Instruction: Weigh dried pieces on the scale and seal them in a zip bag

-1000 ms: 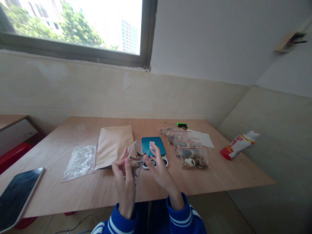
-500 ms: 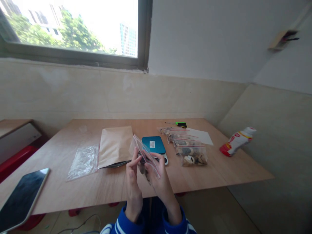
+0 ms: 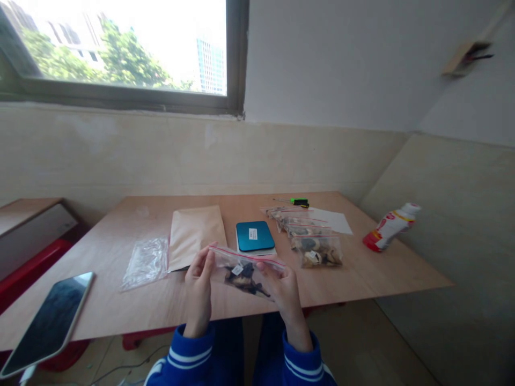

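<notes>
A clear zip bag (image 3: 245,280) with a red seal strip is stretched between my two hands above the table's front edge. Dark and tan dried pieces and a small white label show inside it. My left hand (image 3: 200,284) pinches its upper left corner, while my right hand (image 3: 285,289) grips the right end with the thumb over the front. Just beyond the bag lies a blue-topped digital scale (image 3: 255,236) with a white sticker, its front partly hidden. To the right, several similar filled zip bags (image 3: 319,251) lie in an overlapping row.
A brown paper pouch (image 3: 196,231) and clear plastic bags (image 3: 145,262) lie left of the scale. A tablet (image 3: 50,319) rests at the table's left front. Screwdrivers (image 3: 300,202) and white paper (image 3: 332,221) are at the back; a red-white bottle (image 3: 390,228) stands at right.
The held bag has turned from edge-on and tilted to broadside, its seal strip now running nearly level. My hands have moved apart, the left to the left and the right to the right.
</notes>
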{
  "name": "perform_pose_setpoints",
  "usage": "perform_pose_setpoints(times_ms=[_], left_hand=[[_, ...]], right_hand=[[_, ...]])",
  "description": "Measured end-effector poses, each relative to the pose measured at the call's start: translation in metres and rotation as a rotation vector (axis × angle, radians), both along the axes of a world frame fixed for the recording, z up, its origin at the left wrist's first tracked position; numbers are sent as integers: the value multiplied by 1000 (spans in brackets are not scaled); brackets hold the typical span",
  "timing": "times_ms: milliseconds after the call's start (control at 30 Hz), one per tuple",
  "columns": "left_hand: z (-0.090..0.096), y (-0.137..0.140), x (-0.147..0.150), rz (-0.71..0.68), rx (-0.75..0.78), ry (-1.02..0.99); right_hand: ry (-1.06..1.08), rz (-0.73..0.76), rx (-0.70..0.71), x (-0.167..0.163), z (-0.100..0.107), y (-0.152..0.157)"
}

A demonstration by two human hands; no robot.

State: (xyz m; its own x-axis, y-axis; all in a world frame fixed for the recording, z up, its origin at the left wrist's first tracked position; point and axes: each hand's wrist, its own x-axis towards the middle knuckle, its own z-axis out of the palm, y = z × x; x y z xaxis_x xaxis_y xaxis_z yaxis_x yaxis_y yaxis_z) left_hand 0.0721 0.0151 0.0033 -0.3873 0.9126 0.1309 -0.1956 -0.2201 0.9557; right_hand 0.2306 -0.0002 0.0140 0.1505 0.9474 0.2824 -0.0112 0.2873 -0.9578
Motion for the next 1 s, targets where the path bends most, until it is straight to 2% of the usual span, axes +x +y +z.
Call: perform_pose_setpoints(times_ms=[133, 333, 500, 633, 767, 900, 1000], left_hand=[[1, -2, -4, -10, -34, 33], [-6, -5, -4, 49, -23, 23], [-2, -12, -10, -23, -45, 68], [0, -17, -16, -103, -55, 87], [-2, -18, -17, -71, -48, 51], [-6, -15, -17, -110, -78, 0], [-6, -14, -18, -113, -87, 47]], right_hand=[[12, 37, -23, 0, -4, -2], [11, 11, -84, 8, -22, 1], [46, -74, -124, 15, -28, 3], [68, -186, -103, 12, -30, 3], [75, -217, -67, 6, -30, 3], [61, -250, -45, 3, -28, 2], [27, -295, -30, 4, -27, 0]])
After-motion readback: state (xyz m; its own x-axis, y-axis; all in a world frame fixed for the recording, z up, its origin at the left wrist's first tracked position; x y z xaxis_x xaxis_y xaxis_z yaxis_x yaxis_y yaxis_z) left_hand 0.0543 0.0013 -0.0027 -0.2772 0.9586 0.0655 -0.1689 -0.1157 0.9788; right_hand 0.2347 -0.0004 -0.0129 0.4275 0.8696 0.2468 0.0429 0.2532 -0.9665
